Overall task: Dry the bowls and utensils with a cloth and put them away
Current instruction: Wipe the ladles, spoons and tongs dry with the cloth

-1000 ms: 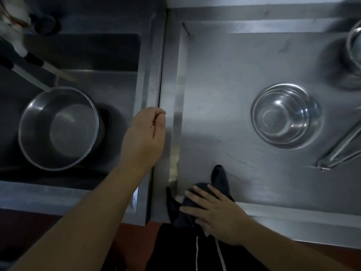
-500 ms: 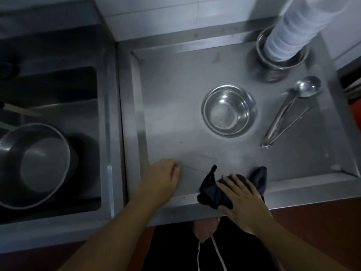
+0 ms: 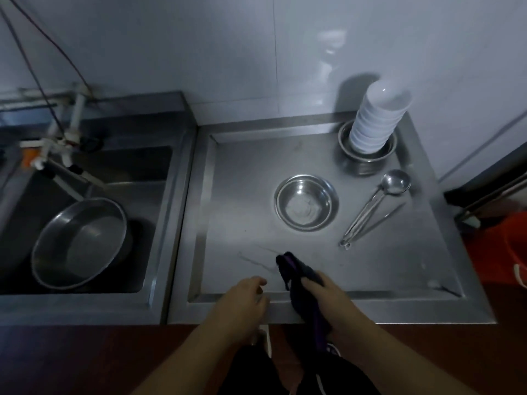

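Observation:
A small steel bowl (image 3: 305, 202) sits upright in the middle of the steel draining tray (image 3: 370, 277). To its right lie a steel ladle (image 3: 395, 182) and long steel chopsticks or tongs (image 3: 368, 223). My right hand (image 3: 332, 299) grips a dark cloth (image 3: 293, 270) at the tray's front edge; the cloth hangs down over the edge. My left hand (image 3: 246, 302) rests beside it on the front rim, fingers loosely curled, holding nothing.
A stack of white bowls (image 3: 376, 121) stands in a steel pot (image 3: 368, 153) at the tray's back right. A large steel basin (image 3: 79, 242) leans in the sink (image 3: 159, 232) on the left, under a white tap (image 3: 61, 143). An orange bucket (image 3: 513, 246) stands at far right.
My view has lifted, now showing the wall and the whole tray. My right hand has closed around the cloth and lifted it off the tray; my left hand has drawn back to the front rim.

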Demonstrator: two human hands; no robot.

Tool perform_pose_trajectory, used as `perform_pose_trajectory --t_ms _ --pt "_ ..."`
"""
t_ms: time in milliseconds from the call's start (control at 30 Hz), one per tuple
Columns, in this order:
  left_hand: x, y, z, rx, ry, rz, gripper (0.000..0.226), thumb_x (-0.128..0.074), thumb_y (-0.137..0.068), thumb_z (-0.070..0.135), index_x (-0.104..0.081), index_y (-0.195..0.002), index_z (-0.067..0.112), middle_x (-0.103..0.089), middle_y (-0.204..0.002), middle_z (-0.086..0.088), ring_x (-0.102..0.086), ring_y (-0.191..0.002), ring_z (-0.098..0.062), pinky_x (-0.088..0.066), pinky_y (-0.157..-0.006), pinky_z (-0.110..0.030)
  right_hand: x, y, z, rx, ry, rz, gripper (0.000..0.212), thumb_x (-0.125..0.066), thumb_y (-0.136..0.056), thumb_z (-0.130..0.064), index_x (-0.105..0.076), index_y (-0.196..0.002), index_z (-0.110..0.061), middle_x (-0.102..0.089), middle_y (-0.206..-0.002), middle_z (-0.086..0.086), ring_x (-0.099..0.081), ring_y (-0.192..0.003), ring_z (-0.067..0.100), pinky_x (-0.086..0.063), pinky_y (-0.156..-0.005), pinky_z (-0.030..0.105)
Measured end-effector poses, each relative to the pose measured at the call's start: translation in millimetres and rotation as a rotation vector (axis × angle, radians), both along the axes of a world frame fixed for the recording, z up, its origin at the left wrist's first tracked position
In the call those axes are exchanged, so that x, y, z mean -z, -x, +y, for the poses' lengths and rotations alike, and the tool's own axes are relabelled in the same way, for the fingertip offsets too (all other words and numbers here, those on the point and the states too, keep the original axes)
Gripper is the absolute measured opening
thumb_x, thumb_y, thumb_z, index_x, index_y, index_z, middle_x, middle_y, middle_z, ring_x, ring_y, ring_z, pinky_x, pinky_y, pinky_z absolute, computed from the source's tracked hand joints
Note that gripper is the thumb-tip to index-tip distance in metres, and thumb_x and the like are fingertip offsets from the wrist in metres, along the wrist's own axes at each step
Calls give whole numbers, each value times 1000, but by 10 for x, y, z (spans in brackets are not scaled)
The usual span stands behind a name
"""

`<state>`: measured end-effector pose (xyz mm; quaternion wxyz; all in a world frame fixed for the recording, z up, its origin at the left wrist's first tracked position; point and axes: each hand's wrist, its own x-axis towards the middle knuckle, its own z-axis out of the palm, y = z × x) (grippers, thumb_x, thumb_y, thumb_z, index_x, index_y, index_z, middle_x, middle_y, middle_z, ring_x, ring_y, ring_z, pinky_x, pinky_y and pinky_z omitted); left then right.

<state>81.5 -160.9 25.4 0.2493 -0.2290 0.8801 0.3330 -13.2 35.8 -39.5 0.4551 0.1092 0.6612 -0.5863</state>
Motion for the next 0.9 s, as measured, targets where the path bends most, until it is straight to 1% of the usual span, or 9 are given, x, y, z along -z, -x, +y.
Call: perform_pose_trajectory --t_ms 100,200,300,500,600,667,767,833,900 --pt "-283 1 346 -159 -171 50 48 -54 -104 52 -50 -150 36 -61 -136 15 -61 -117 -4 -51 -97 -25 -550 54 107 204 165 -182 27 -69 -97 -43 -77 -116 -26 -79 -116 15 -76 -106 39 -59 -96 60" --pt "-626 28 649 -355 -459 148 52 -59 -92 65 -62 -137 39 -72 -126 19 -69 -113 -2 -54 -105 -31 -1027 104 209 300 334 -338 48 -59 -98 -51 -83 -110 -12 -76 -119 25 -76 -104 43 -63 -84 53" --pt "-966 66 758 -431 -671 241 55 -72 -79 63 -69 -128 36 -78 -121 13 -73 -113 -7 -58 -100 -33 -1457 172 258 362 480 -315 57 -49 -101 -50 -81 -111 -4 -74 -122 28 -76 -102 42 -65 -74 49" --pt "-1685 95 501 -183 -517 243 32 -72 -90 52 -77 -116 35 -80 -113 11 -76 -106 -8 -59 -99 -35 -2163 238 283 302 632 -192 57 -53 -88 -37 -75 -125 0 -68 -132 29 -70 -115 44 -58 -98 56" --pt "-2011 77 245 -69 -400 293 29 -69 -90 58 -77 -110 38 -81 -106 9 -78 -98 -10 -61 -96 -40 -2435 303 298 252 671 -118 50 -51 -82 -32 -81 -113 -7 -72 -124 21 -72 -104 37 -60 -90 49" --pt "-2220 54 65 0 -323 366 27 -66 -94 58 -74 -112 41 -80 -105 12 -77 -96 -8 -61 -95 -39 -2596 333 309 224 654 -67 48 -49 -88 -34 -81 -116 -12 -72 -126 17 -74 -102 35 -61 -86 47" --pt "-2515 35 -179 105 -191 435 23 -61 -100 54 -68 -119 44 -77 -106 19 -72 -96 -1 -60 -96 -35 -2831 367 319 168 676 -26 58 -44 -105 -50 -66 -141 -11 -62 -147 20 -61 -134 39 -54 -103 55" --pt "-2722 48 -328 176 -90 508 21 -62 -99 51 -67 -119 45 -74 -107 24 -69 -97 4 -58 -92 -29 -2991 379 302 136 660 -12 71 -40 -102 -68 -68 -139 -15 -62 -148 18 -61 -135 38 -55 -102 53" --pt "-2926 81 -471 241 2 585 11 -65 -97 47 -66 -107 44 -71 -99 25 -67 -91 5 -56 -83 -27 -3133 395 294 110 618 15 79 -46 -95 -78 -72 -134 -15 -65 -144 18 -64 -130 38 -57 -98 54"
